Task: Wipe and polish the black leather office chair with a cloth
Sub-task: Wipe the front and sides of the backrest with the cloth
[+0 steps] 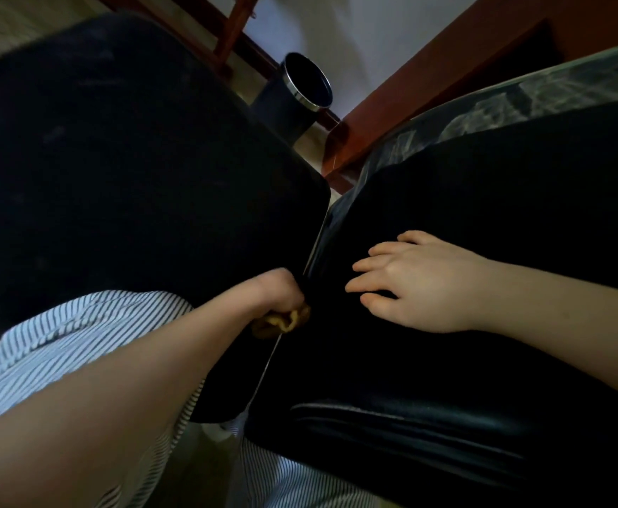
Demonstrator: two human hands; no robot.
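Near one round black chrome-rimmed bin (292, 93) are counted two bare hands (276, 293) (419, 284), one crumpled yellow cloth (285, 320), seemingly two black padded chairs (446, 361) (116, 159).

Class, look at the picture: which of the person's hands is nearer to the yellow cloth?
Left. The left hand grips the yellow cloth; the right hand rests flat on the black leather chair, apart from it.

light: dim, underexposed | source: brightest on the pale wall (355, 27) at top | shadows: black leather chair (446, 199) sinks to near-featureless black | glare: thin sheen along its lower seam and on the metal rim of the waste bin (281, 108) | focus: soft throughout, mild motion smear | distortion: wide-angle bending of lines toward edges
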